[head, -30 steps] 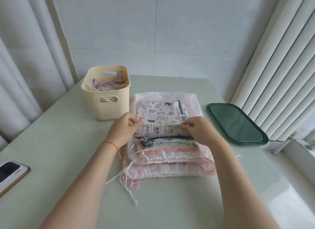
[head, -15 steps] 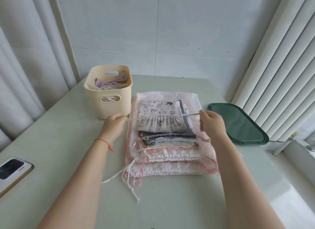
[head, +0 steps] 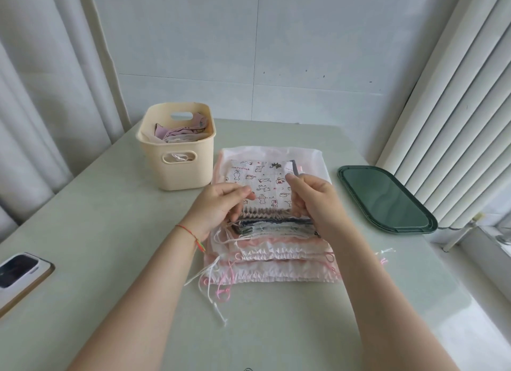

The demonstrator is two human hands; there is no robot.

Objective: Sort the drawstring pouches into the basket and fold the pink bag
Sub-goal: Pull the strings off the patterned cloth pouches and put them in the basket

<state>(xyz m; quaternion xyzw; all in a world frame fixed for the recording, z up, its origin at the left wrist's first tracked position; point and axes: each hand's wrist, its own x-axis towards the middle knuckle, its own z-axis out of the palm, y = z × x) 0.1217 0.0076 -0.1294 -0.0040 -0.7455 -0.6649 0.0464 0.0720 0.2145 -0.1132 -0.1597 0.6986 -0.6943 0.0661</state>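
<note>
Both hands, left hand point(head: 218, 204) and right hand point(head: 315, 199), pinch the printed pouch point(head: 262, 182) (atop the pouch stack point(head: 276, 249)) mid-desk point(head: 110, 232), basket point(head: 179, 155) toward the far-left corner.

A pale green table point(head: 91, 232) filled the scene. On its near left edge lay a phone point(head: 19, 274), screen up and dark, in a tan case, partly cut off by the frame. At the right lay a dark green oval tray point(head: 387, 199), flat on the table, close to white vertical blinds point(head: 456, 99). White curtains point(head: 41, 94) hung at the left, and a pale panelled wall point(head: 249, 52) stood behind.
</note>
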